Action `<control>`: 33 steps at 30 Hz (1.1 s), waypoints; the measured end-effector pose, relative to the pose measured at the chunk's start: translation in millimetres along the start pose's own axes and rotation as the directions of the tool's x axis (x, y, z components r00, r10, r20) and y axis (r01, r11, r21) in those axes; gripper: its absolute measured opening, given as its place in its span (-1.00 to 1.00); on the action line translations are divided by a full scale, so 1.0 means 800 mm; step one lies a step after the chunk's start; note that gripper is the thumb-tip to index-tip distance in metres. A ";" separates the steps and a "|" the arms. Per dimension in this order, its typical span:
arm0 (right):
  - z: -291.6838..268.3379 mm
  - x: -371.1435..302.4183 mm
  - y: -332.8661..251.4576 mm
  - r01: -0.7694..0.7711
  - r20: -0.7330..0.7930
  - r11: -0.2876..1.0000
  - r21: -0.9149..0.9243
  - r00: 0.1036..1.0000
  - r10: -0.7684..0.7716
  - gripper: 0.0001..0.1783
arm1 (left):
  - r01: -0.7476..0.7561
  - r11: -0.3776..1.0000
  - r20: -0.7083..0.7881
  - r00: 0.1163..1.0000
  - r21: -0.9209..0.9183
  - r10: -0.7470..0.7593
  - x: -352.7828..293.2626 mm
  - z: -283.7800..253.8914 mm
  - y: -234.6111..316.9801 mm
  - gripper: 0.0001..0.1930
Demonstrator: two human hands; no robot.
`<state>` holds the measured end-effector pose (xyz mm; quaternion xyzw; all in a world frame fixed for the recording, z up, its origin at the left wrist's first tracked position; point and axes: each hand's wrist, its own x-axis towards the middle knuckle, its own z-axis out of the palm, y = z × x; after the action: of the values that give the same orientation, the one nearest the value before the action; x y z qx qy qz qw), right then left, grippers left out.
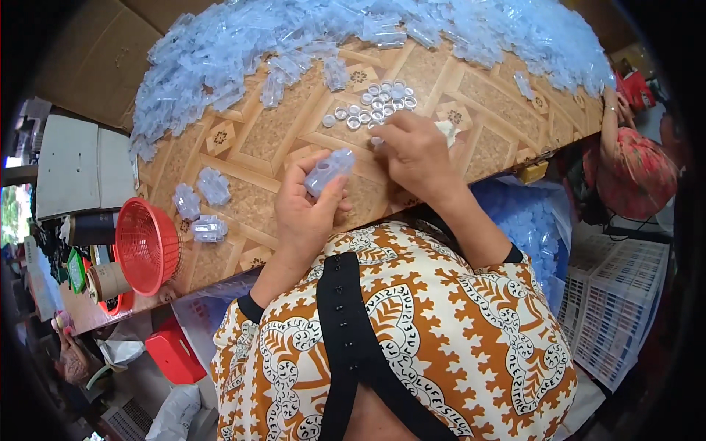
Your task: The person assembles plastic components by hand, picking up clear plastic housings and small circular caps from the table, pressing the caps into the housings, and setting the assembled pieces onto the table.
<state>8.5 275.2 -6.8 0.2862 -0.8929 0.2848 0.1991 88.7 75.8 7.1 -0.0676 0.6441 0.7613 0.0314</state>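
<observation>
We see a surface (279, 132) with a tan, geometric wood-inlay pattern, its far edge heaped with a big bank of pale blue translucent plastic pieces (243, 44) that curves from the left side round to the right. A red mesh basket (147, 245) lies tipped on its side at the near-left edge, and three loose plastic pieces (202, 202) lie just beyond it. Between the heap and the hands sits a cluster of small round white caps (379, 103), flat and ring-like, nothing covering them. Our left hand (309, 213) has its fingers closed round a clear bluish plastic piece (329, 170), a short, rounded, glossy body held just above the near part of the surface; its long axis runs from lower left to upper right, the upper end pointing toward the right hand. Our right hand (415, 154) rests knuckles-up at the near edge of the caps, fingers curled narrow with the tips touching down by a cap; whether they pinch one we cannot tell. At the far right another person's arm (612, 121) leans on the surface corner, and white lattice crates (618, 309) stand on the floor beside us.
</observation>
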 end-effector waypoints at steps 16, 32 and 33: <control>-0.028 0.019 -0.029 -0.272 0.299 0.621 0.735 0.952 0.063 -0.80 | -0.134 0.940 0.136 0.986 0.313 0.095 0.000 -0.013 -0.013 -0.44; -0.001 0.015 -0.008 -0.721 0.728 0.139 0.679 0.685 -0.002 -0.73 | -0.241 0.930 0.246 0.954 0.277 0.174 -0.006 -0.010 -0.018 -0.41; -0.002 0.014 -0.009 -0.722 0.729 0.137 0.678 0.684 -0.004 -0.73 | -0.254 0.939 0.259 0.947 0.232 0.192 -0.007 -0.010 -0.020 -0.40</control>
<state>4.9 266.7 3.2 0.1721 -0.5795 0.7014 -0.3776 96.7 71.1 -8.8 0.1007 0.7344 0.6706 0.0284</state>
